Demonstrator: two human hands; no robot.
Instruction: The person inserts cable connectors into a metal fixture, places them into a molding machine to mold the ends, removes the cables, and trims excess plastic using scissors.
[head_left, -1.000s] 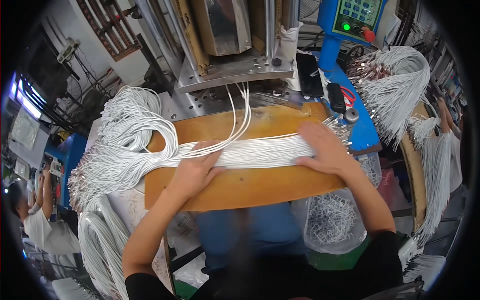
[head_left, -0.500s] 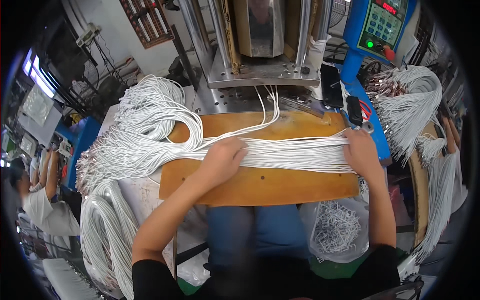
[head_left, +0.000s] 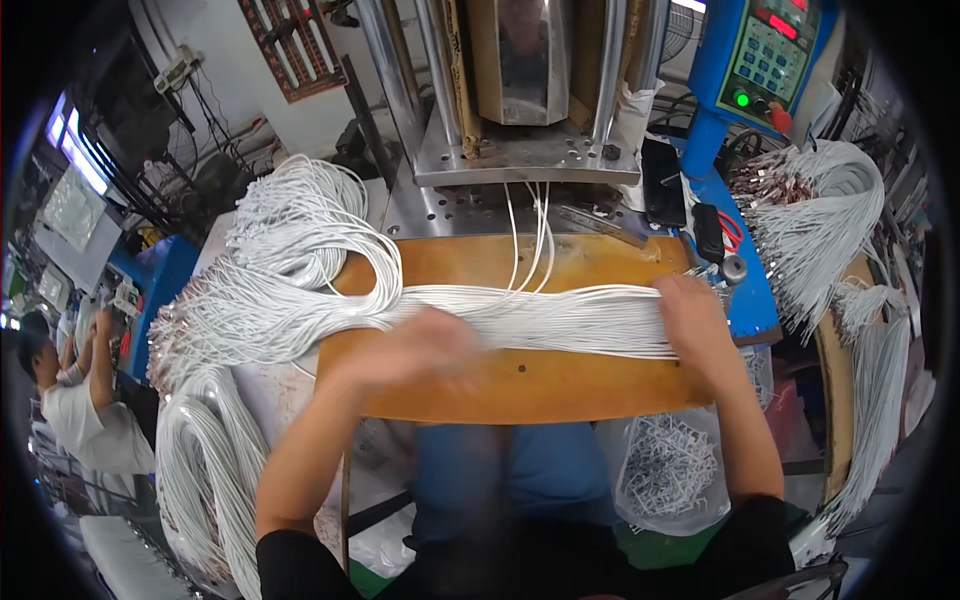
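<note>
A flat band of white cables lies across the orange-brown board before me. My right hand is closed round the right end of the band, its fingers over the far edge; the cable tips there are hidden. My left hand is smeared by motion over the left part of the cables, and its finger positions are unclear. To the left, the band runs into a fanned pile of cables. A few single white cables run from the band up under the metal press.
A blue control box stands at the back right. Near it lie a black phone and a metal ruler. More cable bundles hang on the right and lower left. Below the board sits a plastic bag of small white pieces. Another person works at far left.
My right hand has moved a little left and down along the band. The left hand has lowered toward the near side and blurs. The single cables now hang straighter from the press.
</note>
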